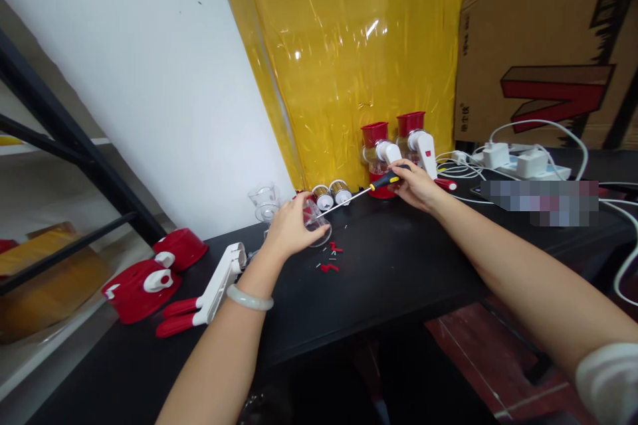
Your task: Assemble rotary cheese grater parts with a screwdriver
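My left hand (pixel 292 226), a pale bangle on its wrist, grips a clear plastic housing (pixel 320 234) with red inside, low over the black table. In my right hand (pixel 411 184) is a screwdriver (pixel 383 180) with a black and yellow handle. Its long shaft slants down to the left, and the tip reaches the housing near my left fingers; the exact contact point is too small to tell. Small red parts (pixel 329 268) and several tiny metal pieces (pixel 332 258) lie just in front of the housing. Behind it rest two drum-shaped cylinders (pixel 341 192) with white ends.
Two red-and-white rotary graters (pixel 375 136) stand at the back. Red bases (pixel 142 289) and white crank handles with red grips (pixel 216 289) lie left, near a clear cup-like part (pixel 264 199). Chargers and cables (pixel 533 163) crowd the right side, before a large carton (pixel 543 33).
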The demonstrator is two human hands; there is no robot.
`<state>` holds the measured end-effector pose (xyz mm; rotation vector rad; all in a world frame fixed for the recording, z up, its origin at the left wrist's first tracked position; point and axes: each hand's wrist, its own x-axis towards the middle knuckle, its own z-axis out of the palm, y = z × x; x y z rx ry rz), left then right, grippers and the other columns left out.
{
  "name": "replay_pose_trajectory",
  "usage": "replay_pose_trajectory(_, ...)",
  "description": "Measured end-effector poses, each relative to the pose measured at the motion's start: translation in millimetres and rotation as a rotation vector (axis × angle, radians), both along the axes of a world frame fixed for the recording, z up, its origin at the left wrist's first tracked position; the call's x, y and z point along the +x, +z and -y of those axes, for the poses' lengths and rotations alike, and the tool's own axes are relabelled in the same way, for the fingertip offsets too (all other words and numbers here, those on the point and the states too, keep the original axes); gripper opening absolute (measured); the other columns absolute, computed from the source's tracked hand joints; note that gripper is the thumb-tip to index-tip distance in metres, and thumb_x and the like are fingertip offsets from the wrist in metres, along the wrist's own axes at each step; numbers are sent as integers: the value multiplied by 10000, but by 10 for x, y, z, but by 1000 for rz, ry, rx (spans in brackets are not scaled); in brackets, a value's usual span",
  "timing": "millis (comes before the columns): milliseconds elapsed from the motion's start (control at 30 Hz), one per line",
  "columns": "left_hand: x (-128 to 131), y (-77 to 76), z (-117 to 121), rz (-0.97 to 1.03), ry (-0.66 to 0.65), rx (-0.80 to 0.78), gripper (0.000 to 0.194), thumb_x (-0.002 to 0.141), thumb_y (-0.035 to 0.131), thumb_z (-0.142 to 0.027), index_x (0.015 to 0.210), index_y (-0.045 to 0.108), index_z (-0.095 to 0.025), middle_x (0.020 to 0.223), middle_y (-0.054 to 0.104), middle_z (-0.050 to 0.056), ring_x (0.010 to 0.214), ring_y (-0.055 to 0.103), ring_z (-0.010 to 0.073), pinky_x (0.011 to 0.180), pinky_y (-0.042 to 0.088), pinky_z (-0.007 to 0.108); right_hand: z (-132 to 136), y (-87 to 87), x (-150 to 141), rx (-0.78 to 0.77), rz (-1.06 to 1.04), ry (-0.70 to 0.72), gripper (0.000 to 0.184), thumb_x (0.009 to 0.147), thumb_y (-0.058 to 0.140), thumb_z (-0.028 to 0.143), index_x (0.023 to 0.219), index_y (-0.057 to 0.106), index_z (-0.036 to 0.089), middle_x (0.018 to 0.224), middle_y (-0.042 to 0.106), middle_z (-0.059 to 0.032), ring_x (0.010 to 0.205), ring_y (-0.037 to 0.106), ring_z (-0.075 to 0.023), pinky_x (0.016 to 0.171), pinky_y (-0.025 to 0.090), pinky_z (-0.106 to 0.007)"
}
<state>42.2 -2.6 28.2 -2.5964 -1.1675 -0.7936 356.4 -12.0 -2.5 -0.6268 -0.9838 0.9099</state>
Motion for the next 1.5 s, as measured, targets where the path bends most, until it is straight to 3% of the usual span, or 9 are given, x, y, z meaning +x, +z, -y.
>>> replay_pose_trajectory(167, -3, -8, -24, -14, 21, 3, 794, 728, 668, -583, 1338, 418, -141, 1142, 624, 171, 1092, 575, 345, 925, 452, 477, 60, 22, 6, 2, -26, 108, 204, 608, 737, 256, 774, 619, 236, 819, 592, 12, 734, 545, -138, 598, 508, -279)
replay_pose_trajectory(367, -21, -17, -36, -23, 11, 13, 700, 733, 665, -587, 1266, 470, -177, 1116, 632, 145, 1070, 588, 324, 908, 463, 465, -47, -33, 16, -28, 136, -132, 306, 712, 721, 492, 703, 588, 216, 599, 490, 23, 471, 399, -81, 390, 303, -210)
replay_pose_trajectory(500, -28, -24, -35, -25, 7, 27, 689, 735, 665, -584, 1265, 472, -189, 1107, 636, 138, 1057, 590, 322, 905, 461, 467, -3, -12, 8, -3, 27, -12, 236, 621, 780, 312, 761, 607, 235, 772, 567, 23, 663, 520, -110, 532, 444, -231)
replay_pose_trajectory(600, -26, -22, -29, -22, 7, 25, 691, 734, 664, -588, 1263, 475, -188, 1105, 637, 137, 1030, 597, 314, 892, 466, 460, 23, 8, 25, -2, 9, 76, 217, 638, 751, 339, 782, 625, 236, 817, 588, 6, 721, 549, -139, 589, 485, -278)
replay_pose_trajectory(767, -24, -14, -31, -41, 22, 37, 687, 741, 653, -589, 1264, 479, -178, 1068, 643, 136, 1015, 596, 320, 883, 464, 466, -38, -22, 40, -68, 189, -126, 365, 733, 686, 572, 714, 615, 214, 547, 440, 39, 450, 361, -88, 446, 343, -256)
replay_pose_trajectory(1033, -38, -25, -56, -44, 23, 40, 682, 748, 644, -590, 1261, 482, -172, 1070, 638, 135, 1019, 591, 322, 883, 465, 465, 68, 26, -4, -16, -9, 93, 260, 572, 765, 246, 772, 600, 240, 835, 578, 21, 747, 533, -139, 597, 484, -269)
replay_pose_trajectory(1233, -28, -14, -37, -55, 33, 38, 682, 748, 644, -592, 1262, 475, -177, 1095, 633, 136, 1053, 584, 323, 902, 459, 455, 2, 4, 21, -60, 127, -55, 319, 737, 679, 518, 715, 570, 219, 528, 420, 41, 468, 358, -103, 446, 334, -247)
replay_pose_trajectory(1300, -24, -11, -28, -62, 44, 37, 684, 748, 643, -596, 1261, 475, -177, 1090, 635, 133, 1047, 587, 321, 898, 460, 451, -14, -8, 20, -59, 150, -87, 301, 729, 707, 484, 721, 560, 221, 504, 381, 62, 441, 315, -87, 443, 311, -239)
replay_pose_trajectory(1500, -25, -12, -28, -60, 42, 41, 681, 752, 641, -587, 1266, 472, -173, 1076, 641, 131, 1027, 589, 315, 877, 464, 446, 85, 33, -13, -18, 27, 106, 322, 560, 749, 209, 828, 576, 252, 844, 583, 39, 732, 557, -125, 600, 478, -255)
